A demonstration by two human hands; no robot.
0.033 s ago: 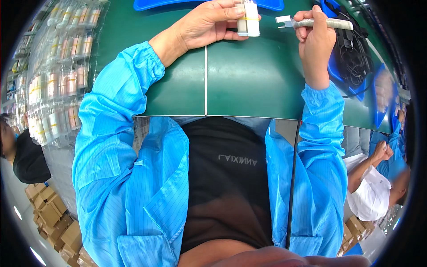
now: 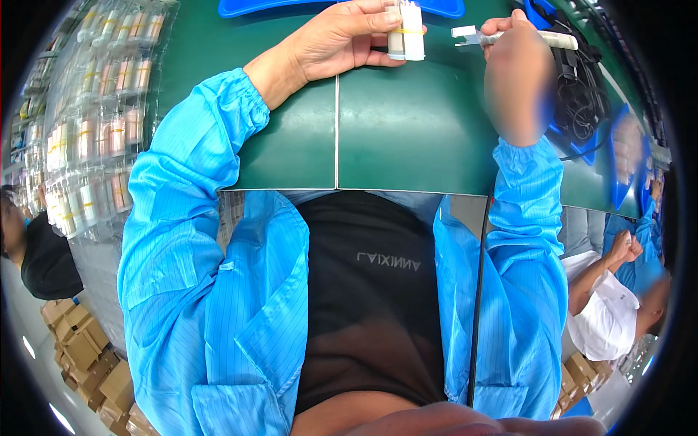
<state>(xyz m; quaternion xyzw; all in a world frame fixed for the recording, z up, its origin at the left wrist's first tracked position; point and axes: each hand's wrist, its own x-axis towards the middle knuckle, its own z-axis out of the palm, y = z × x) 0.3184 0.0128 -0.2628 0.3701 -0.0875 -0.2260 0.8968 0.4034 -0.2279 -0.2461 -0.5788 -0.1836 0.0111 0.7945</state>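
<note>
Starting at the left edge of the surface [image 2: 414, 123], I see clear trays [image 2: 160, 58] filled in rows with slim packs [image 2: 86, 139], several of them with a yellow band across; I take those as the ones already bundled, though the fisheye rim is too bent and small for me to count them. Along the far edge of the surface sits a blue tray [image 2: 273, 9], and whatever it may contain is out of my view. Near it, my left hand [image 2: 342, 36] reaches in, its fingers [image 2: 376, 23] pinching one pale bundle [image 2: 413, 43] by its left side, just right of the seam [image 2: 337, 131] and well in from the near edge. A yellow wrap [image 2: 413, 30] already goes round this bundle, so I judge its bundling done; I cannot tell whether its lower end touches the surface. Just right of it, with a gap between, is the notched white tip of a tool [image 2: 561, 40], so no work with it on the bundle shows at this moment, and I would count that part as not done. My right hand [image 2: 518, 83] is blurred, but the fingers I can make out are closed around the tool; how firmly, I cannot say. Toward the right edge lie black cables [image 2: 578, 98] and blue bins [image 2: 625, 163].
</note>
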